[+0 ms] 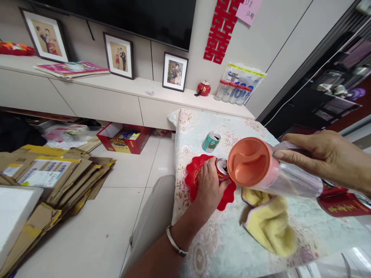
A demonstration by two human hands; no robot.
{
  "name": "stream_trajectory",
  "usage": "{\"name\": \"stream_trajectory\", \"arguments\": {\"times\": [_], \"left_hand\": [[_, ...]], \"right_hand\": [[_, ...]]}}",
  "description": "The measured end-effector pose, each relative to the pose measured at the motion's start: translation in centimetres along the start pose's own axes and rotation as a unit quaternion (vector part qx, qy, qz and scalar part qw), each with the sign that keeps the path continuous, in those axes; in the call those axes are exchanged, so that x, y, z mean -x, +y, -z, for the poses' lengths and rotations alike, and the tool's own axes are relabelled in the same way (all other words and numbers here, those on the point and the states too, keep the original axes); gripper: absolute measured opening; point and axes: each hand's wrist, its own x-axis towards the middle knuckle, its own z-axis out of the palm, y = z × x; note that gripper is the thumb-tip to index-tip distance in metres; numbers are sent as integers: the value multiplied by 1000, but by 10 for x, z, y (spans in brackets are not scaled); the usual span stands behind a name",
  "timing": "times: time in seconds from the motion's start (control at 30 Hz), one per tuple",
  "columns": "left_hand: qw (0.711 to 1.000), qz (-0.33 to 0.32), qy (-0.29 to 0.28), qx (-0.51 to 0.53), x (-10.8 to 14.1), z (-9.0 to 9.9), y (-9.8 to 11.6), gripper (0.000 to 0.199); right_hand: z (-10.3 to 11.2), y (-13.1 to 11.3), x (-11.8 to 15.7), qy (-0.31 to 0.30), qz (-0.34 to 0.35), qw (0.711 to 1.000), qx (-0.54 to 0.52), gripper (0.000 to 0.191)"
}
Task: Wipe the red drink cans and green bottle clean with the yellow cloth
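My left hand point(207, 187) is wrapped round a red drink can point(222, 166) standing in a red scalloped plate point(194, 168). In my right hand point(327, 154) is the handle of a clear plastic pitcher point(295, 183) with an orange lid point(248, 162). The pitcher is tipped well over to the left, its lid end close beside the can's opened top. Whether any liquid is flowing cannot be seen. A small green can point(211, 141), opened, stands behind the plate. Below the pitcher a yellow cloth point(271, 226) lies crumpled on the table.
More red cans point(343, 202) are at the table's right side, partly behind the pitcher. A floral tablecloth point(199, 255) covers the table. Flattened cardboard boxes point(72, 183) and a red box point(124, 137) are on the floor at left. Glass jars point(232, 92) and framed photos line the cabinet.
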Motion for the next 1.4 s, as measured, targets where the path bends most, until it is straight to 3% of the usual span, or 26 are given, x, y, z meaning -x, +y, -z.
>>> {"name": "stream_trajectory", "arguments": {"times": [0.13, 0.27, 0.37, 0.57, 0.67, 0.87, 0.97, 1.03, 1.2, 1.4], "left_hand": [[1000, -6, 5, 6, 0, -1, -4, 74], [999, -22, 25, 18, -1, -4, -10, 74], [999, -20, 32, 20, -1, -4, -11, 75], [1000, -18, 16, 19, -1, -2, -12, 72], [999, -29, 11, 19, -1, -2, -14, 70], [1000, -6, 9, 19, -1, -1, -15, 70], [1000, 0, 6, 25, 0, -1, -14, 68], [1000, 6, 6, 28, 0, -1, -14, 67], [999, 7, 13, 31, -1, -2, -17, 69], [999, -3, 16, 33, 0, -2, -20, 71]], "right_hand": [[-3, 7, 3, -20, 24, 999, -24, 62], [-10, 11, 8, -7, -26, 997, -68, 63], [-13, 15, 13, 10, -71, 982, -175, 60], [-19, 37, 13, 155, -149, 913, -346, 59], [-32, 50, 8, 235, -179, 861, -413, 59], [-85, 81, -1, 362, -228, 752, -502, 50], [-118, 96, -3, 388, -265, 710, -525, 31], [-137, 104, -4, 398, -287, 685, -538, 28], [-166, 115, -3, 406, -317, 648, -560, 38], [-176, 121, 1, 397, -325, 645, -566, 38]]}}
